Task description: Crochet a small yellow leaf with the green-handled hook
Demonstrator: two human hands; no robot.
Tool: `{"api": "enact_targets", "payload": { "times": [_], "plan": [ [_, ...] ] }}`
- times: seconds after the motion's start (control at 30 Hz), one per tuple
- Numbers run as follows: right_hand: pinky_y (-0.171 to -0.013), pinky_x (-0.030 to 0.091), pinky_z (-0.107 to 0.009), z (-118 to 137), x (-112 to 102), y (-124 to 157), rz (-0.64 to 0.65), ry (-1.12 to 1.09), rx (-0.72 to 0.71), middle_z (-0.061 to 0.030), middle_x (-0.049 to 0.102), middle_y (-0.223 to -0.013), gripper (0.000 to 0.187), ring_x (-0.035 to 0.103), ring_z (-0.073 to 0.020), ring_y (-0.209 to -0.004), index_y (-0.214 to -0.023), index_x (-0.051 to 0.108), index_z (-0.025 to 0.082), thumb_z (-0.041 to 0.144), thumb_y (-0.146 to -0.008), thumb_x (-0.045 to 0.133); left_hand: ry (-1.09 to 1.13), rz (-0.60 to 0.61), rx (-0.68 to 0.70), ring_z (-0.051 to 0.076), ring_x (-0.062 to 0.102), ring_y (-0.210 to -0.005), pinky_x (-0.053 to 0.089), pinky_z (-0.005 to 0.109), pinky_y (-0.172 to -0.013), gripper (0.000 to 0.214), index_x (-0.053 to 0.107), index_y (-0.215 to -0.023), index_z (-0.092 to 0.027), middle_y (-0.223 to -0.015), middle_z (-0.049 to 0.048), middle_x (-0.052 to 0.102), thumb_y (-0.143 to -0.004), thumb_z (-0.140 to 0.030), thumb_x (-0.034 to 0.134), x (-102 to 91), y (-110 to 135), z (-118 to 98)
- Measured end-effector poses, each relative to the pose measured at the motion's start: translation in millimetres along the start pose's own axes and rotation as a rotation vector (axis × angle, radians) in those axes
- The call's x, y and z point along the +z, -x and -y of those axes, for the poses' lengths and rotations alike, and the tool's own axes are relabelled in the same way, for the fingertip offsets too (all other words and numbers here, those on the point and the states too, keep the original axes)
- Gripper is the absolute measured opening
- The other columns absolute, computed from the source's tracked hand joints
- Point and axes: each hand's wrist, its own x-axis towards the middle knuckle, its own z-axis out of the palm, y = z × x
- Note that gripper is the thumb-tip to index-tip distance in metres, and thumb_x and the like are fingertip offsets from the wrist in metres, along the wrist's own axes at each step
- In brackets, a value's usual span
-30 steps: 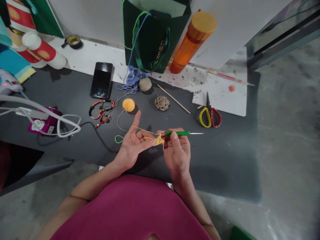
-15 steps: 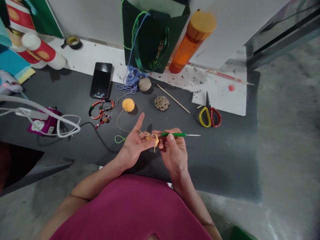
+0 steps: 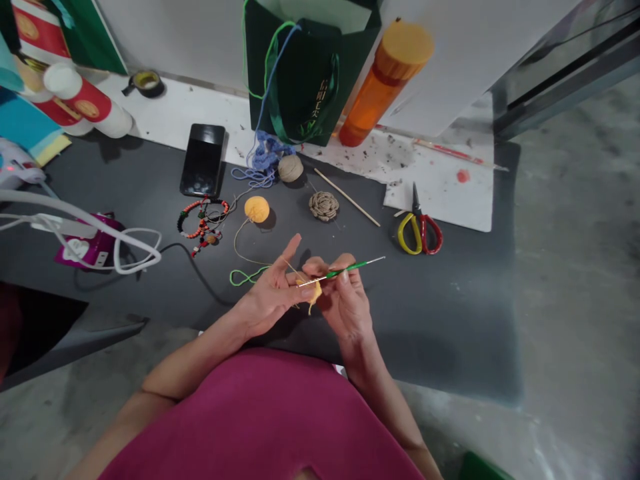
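The green-handled hook (image 3: 350, 268) has swung from nearly level to a slant, its shaft now showing across the left hand (image 3: 270, 293) at the thumb — the right hand (image 3: 347, 303) grips the handle, the long axis rising away rightward. Just left of the right hand, the yellow crochet piece (image 3: 316, 293) sits pinched in the left hand's fingers; beyond that hand — yarn ball (image 3: 257, 209) on the tabletop (image 3: 440, 313).
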Motion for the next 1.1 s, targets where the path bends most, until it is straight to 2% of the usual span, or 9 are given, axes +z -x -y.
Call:
{"api": "enact_targets", "payload": {
  "times": [0.13, 0.23, 0.33, 0.43, 0.67, 0.9, 1.1],
  "plan": [
    [-0.073, 0.062, -0.035, -1.1, 0.4, 0.5, -0.059, 0.037, -0.078, 0.0052, 0.071, -0.071, 0.034, 0.074, -0.0195, -0.090, -0.082, 0.059, 0.031, 0.059, -0.082, 0.079, -0.038, -0.019, 0.033, 0.011, 0.070, -0.078, 0.053, 0.024, -0.077, 0.126, 0.021, -0.167, -0.036, -0.088, -0.0034, 0.078, -0.067, -0.016, 0.095, -0.1, 1.7, -0.8],
    [-0.080, 0.061, -0.037, -0.6, 0.0, -0.2, -0.108, 0.049, -0.140, 0.0058, 0.071, -0.067, 0.033, 0.074, -0.0196, -0.093, -0.082, 0.060, 0.032, 0.059, -0.084, 0.077, -0.074, -0.020, 0.110, 0.011, 0.070, -0.078, 0.054, 0.024, -0.082, 0.132, 0.010, -0.169, -0.031, -0.078, -0.0059, 0.076, -0.069, -0.016, 0.094, 3.6, 4.1, -3.6],
    [-0.079, 0.060, -0.035, 0.9, -1.9, -1.2, -0.110, 0.069, -0.163, 0.0058, 0.072, -0.066, 0.030, 0.074, -0.0188, -0.090, -0.084, 0.062, 0.032, 0.058, -0.086, 0.076, -0.119, -0.031, 0.185, 0.010, 0.070, -0.078, 0.056, 0.023, -0.082, 0.131, 0.005, -0.169, -0.030, -0.077, -0.0065, 0.076, -0.071, -0.014, 0.091, 7.4, 6.7, -6.1],
    [-0.076, 0.058, -0.033, 2.4, -4.5, -2.2, -0.084, 0.072, -0.204, 0.0065, 0.071, -0.063, 0.026, 0.073, -0.0179, -0.084, -0.085, 0.063, 0.032, 0.054, -0.088, 0.076, -0.149, -0.042, 0.225, 0.010, 0.071, -0.075, 0.056, 0.022, -0.080, 0.126, 0.010, -0.169, -0.032, -0.077, -0.0069, 0.076, -0.073, -0.013, 0.090, 9.0, 8.9, -6.8],
    [-0.076, 0.057, -0.037, 7.0, -7.5, -3.4, -0.083, 0.191, -0.281, 0.0053, 0.073, -0.065, 0.025, 0.070, -0.0195, -0.079, -0.085, 0.063, 0.032, 0.054, -0.091, 0.072, -0.170, -0.050, 0.269, 0.013, 0.073, -0.077, 0.058, 0.025, -0.080, 0.123, 0.013, -0.169, -0.035, -0.077, -0.0068, 0.076, -0.074, -0.014, 0.089, 9.5, 10.2, -6.1],
    [-0.079, 0.058, -0.043, 16.8, -7.7, -0.3, -0.082, 0.358, -0.388, 0.0033, 0.076, -0.069, 0.021, 0.073, -0.0213, -0.081, -0.090, 0.063, 0.032, 0.052, -0.096, 0.066, -0.206, -0.074, 0.319, 0.014, 0.073, -0.075, 0.060, 0.029, -0.081, 0.122, 0.016, -0.169, -0.034, -0.075, -0.0064, 0.076, -0.073, -0.014, 0.089, 9.6, 11.3, -8.0],
    [-0.083, 0.057, -0.044, 31.1, -7.6, 8.2, 0.012, 0.543, -0.493, 0.0019, 0.082, -0.081, 0.008, 0.071, -0.0224, -0.091, -0.101, 0.065, 0.033, 0.039, -0.101, 0.060, -0.244, -0.101, 0.357, 0.015, 0.074, -0.074, 0.061, 0.028, -0.078, 0.118, 0.022, -0.168, -0.035, -0.073, -0.0069, 0.074, -0.072, -0.015, 0.089, 12.7, 13.5, -10.1]
  ]
}}
